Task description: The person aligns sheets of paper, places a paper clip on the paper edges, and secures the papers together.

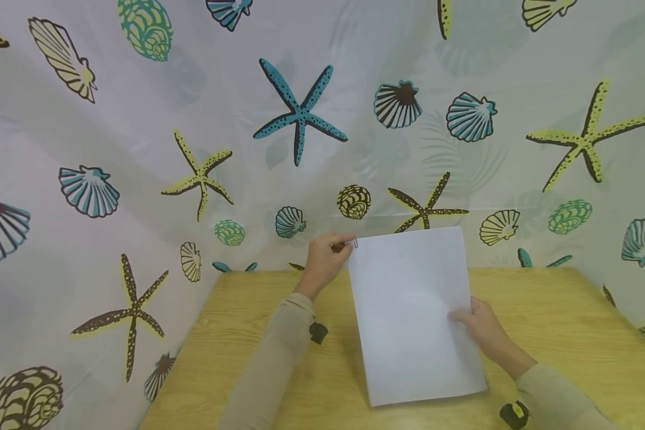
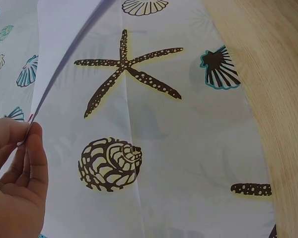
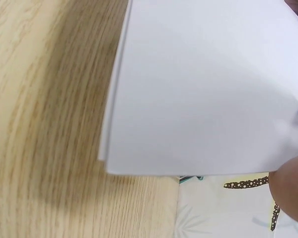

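Observation:
Several white sheets of paper (image 1: 411,316) are held upright and slightly tilted above the wooden table, their lower corners a little out of line in the right wrist view. A small paper clip (image 1: 356,243) sits at their top left corner. My left hand (image 1: 325,260) pinches that corner at the clip between thumb and fingers; in the left wrist view, the left hand (image 2: 20,173) covers most of the clip. My right hand (image 1: 484,328) grips the right edge of the sheets, thumb in front and the other fingers hidden behind.
Below lies a light wooden table (image 1: 247,334). A white cloth (image 1: 279,191) printed with shells and starfish hangs behind and at both sides. Small black objects show beside the left sleeve (image 1: 279,352) and the right sleeve (image 1: 553,394).

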Demonstrator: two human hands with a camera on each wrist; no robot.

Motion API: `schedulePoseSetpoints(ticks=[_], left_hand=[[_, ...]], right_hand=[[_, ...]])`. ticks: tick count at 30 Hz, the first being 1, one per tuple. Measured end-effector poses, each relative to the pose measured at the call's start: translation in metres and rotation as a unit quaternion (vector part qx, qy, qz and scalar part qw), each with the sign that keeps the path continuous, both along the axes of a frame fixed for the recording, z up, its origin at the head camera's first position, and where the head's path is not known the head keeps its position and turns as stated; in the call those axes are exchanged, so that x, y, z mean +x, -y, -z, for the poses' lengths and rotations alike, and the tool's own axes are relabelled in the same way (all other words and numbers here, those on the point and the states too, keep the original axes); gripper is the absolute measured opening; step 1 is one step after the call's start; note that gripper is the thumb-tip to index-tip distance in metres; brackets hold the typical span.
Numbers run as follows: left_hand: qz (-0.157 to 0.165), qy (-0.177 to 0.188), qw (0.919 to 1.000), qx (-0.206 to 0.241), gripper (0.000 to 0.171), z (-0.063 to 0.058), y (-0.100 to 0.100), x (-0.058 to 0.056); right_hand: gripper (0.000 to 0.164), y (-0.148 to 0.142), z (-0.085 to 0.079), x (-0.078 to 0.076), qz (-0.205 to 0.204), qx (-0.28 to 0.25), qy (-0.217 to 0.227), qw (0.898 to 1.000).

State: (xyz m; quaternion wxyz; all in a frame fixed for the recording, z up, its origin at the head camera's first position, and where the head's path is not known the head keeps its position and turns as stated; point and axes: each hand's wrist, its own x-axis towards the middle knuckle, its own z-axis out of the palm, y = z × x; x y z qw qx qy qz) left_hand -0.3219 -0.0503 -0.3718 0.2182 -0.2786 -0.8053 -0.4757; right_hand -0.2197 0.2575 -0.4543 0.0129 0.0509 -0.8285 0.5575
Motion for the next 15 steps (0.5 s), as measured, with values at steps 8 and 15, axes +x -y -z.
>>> schedulePoseSetpoints(ticks=[8,15], left_hand=[[0.0,0.012,0.9999,0.001,0.019,-0.0025,-0.0002,0.0014],[-0.002,0.009,0.9999,-0.011,0.018,-0.0029,0.0003,0.0007]], right_hand=[[0.048,0.0004,-0.0004,-0.0003,0.002,-0.007,0.002,1.0],[0.047,0.0002,-0.0014,-0.0006,0.004,0.0,0.0,1.0]])
